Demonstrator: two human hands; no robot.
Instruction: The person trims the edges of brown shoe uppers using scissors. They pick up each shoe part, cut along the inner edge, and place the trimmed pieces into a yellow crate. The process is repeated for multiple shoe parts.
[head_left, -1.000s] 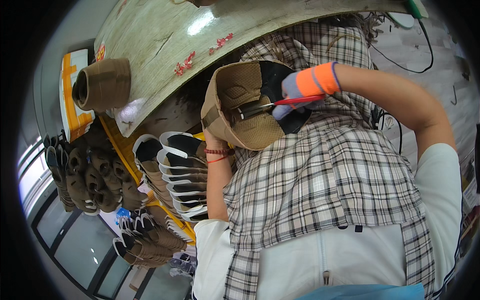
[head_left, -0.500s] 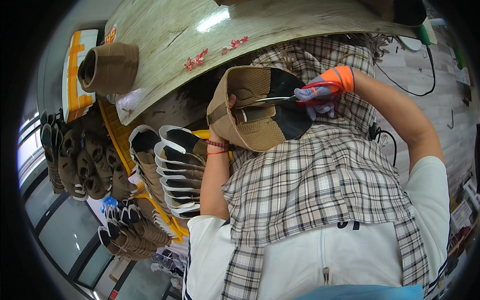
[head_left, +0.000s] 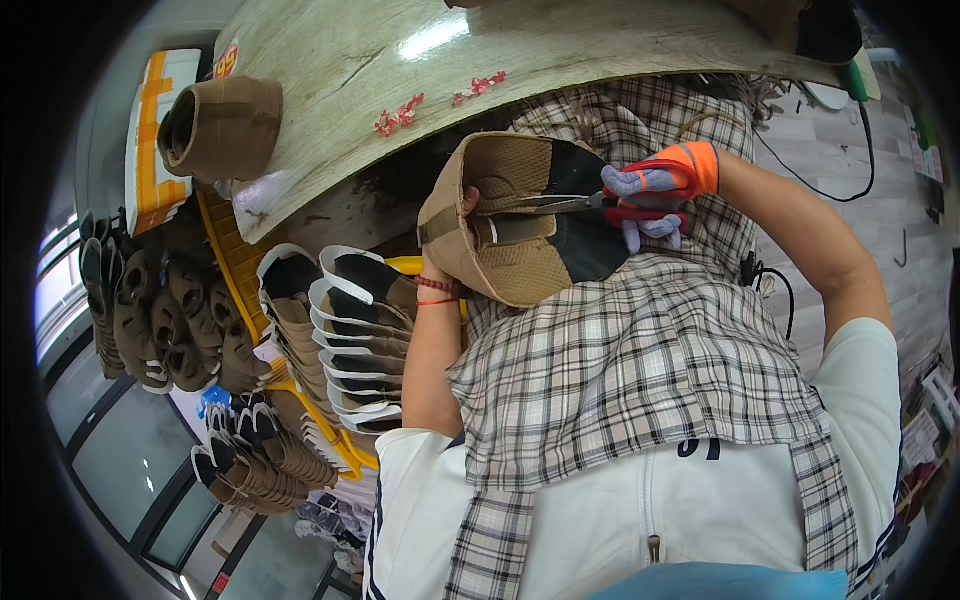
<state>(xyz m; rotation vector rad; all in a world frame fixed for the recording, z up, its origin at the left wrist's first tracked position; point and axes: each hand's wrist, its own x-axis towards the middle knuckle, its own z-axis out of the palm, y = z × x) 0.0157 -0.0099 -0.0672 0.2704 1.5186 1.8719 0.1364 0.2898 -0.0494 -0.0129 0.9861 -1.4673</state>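
A brown shoe upper [head_left: 462,237] with a mesh inside and a black lining at one end is held over my lap. My left hand [head_left: 470,202] grips its far-left side; the thumb shows inside the rim, while the other fingers are hidden behind the material. Red-handled scissors [head_left: 562,203] are in my right hand [head_left: 650,190], which wears a grey and orange glove. Their blades are parted and point left into the upper's opening, above the black lining. Whether they touch any thread there is too small to tell.
A wooden-topped table [head_left: 340,120] curves across the front, with another brown upper [head_left: 228,130] at its left end. Left of me, several white-edged uppers [head_left: 365,345] stand stacked by a yellow rack [head_left: 228,262]. A black cable [head_left: 868,150] hangs at the right.
The scissors have gone from nearly closed to parted blades, and my right hand has shifted slightly right. My left hand keeps its hold on the upper.
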